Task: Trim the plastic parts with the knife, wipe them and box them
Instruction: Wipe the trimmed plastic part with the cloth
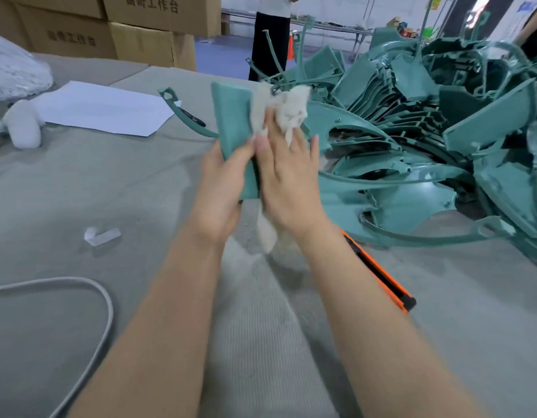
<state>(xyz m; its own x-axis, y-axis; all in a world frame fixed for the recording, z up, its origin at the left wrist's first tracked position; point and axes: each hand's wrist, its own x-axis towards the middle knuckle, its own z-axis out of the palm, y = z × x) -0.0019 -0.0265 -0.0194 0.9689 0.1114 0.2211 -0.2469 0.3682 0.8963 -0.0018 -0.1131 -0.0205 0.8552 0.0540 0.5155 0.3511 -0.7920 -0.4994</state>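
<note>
- I am reading a row of dark printed Chinese characters on the side of the lower cardboard box point(71, 37) at the far left. It is showing 曲奇工作台, somewhat blurred.
- The upper cardboard box point(158, 10) next to it is carrying the same print, 曲奇工作台, and the picture's top edge is cutting off the tops of the characters.
- A yellow sign point(435, 3) far behind is showing marks that I am finding too small to read.

left hand point(220, 188) gripping teal plastic part point(232, 122), right hand point(286, 182) pressing cloth point(286, 107) on it
</note>
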